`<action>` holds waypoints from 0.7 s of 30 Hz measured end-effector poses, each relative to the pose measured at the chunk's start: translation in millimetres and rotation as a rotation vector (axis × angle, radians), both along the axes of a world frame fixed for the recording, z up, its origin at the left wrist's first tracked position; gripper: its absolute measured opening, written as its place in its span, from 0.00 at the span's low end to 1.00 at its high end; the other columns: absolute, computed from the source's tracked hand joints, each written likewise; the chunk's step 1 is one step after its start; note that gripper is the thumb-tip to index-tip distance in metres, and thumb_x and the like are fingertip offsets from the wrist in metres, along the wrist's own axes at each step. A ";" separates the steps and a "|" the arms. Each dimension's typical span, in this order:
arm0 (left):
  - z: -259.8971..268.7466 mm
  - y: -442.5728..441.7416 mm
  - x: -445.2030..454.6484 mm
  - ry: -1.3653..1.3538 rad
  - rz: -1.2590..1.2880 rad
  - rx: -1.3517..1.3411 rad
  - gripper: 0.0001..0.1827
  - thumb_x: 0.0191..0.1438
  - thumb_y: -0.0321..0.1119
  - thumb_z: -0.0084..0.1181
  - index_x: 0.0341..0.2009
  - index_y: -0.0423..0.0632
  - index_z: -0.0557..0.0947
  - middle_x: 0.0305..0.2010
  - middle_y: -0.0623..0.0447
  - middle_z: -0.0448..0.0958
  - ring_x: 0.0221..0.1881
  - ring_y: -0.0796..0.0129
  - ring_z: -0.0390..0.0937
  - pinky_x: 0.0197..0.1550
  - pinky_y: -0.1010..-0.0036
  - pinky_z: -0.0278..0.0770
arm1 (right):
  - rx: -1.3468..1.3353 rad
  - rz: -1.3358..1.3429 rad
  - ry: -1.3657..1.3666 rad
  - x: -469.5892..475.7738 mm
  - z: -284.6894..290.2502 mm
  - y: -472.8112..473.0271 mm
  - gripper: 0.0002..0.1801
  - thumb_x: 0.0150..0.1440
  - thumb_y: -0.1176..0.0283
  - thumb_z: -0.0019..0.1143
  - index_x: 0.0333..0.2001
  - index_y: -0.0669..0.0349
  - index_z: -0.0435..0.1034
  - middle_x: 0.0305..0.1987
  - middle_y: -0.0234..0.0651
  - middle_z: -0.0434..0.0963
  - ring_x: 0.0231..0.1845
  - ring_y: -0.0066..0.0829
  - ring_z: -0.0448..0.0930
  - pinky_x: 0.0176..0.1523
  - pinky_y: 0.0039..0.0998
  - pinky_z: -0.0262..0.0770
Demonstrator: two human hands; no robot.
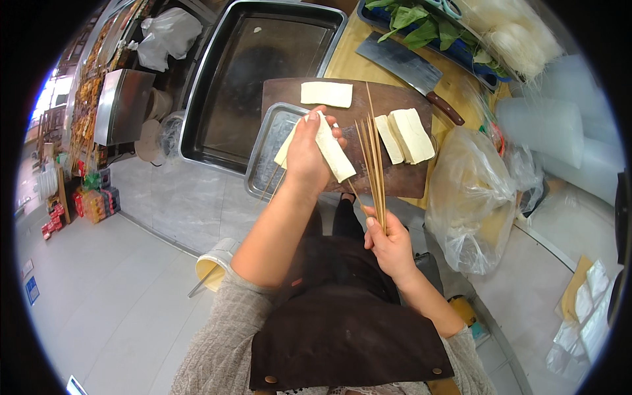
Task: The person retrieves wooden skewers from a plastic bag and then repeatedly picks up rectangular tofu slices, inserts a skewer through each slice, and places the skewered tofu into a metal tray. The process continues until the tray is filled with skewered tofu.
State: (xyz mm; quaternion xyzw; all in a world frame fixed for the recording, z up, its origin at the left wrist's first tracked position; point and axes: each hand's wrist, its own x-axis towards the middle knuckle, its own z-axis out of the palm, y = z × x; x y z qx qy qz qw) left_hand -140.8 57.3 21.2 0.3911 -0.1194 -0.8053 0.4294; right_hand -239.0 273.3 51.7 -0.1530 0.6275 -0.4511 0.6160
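My left hand (307,153) grips a pale rectangular slab, likely tofu (336,152), above the edge of a metal tray (256,148). In my right hand (393,243) is a bundle of thin bamboo skewers (376,168), tips pointing away from me. One separate skewer (354,191) runs from the right fingers to the slab's lower end; how deep it goes is hidden. Partly behind my left hand, another pale slab (284,152) lies over the tray, with skewers (271,183) sticking out towards me. More slabs (411,136) rest at the right of a brown cutting board (405,185), and a single slab (327,94) at its far side.
A large dark baking tray (276,64) stands at the far left. A cleaver (402,61) lies beyond the board, near a blue basket of green leaves (419,29). To the right hangs a clear plastic bag (471,207). On the floor is a bucket (217,261).
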 end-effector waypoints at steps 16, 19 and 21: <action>1.2 29.7 4.2 -0.074 -0.044 -0.029 0.19 0.73 0.44 0.46 0.61 0.45 0.69 0.42 0.52 0.73 0.38 0.67 0.73 0.40 0.68 0.77 | 0.005 -0.130 -0.102 21.9 -6.3 -19.6 0.17 0.72 0.69 0.51 0.61 0.63 0.71 0.31 0.24 0.71 0.27 0.15 0.72 0.33 0.20 0.70; -1.9 30.3 12.9 -0.062 -0.054 0.007 0.20 0.73 0.44 0.46 0.61 0.46 0.69 0.44 0.51 0.74 0.39 0.67 0.75 0.42 0.67 0.79 | -0.003 -0.085 -0.079 27.4 -9.7 -29.0 0.17 0.73 0.69 0.49 0.61 0.63 0.70 0.30 0.27 0.71 0.27 0.17 0.72 0.32 0.20 0.69; -5.1 32.4 23.8 -0.042 -0.076 0.036 0.19 0.73 0.45 0.46 0.60 0.47 0.69 0.46 0.50 0.75 0.39 0.67 0.78 0.44 0.67 0.83 | 0.013 -0.023 -0.077 30.5 -12.3 -35.4 0.17 0.74 0.68 0.47 0.61 0.63 0.69 0.30 0.29 0.73 0.26 0.17 0.71 0.32 0.20 0.69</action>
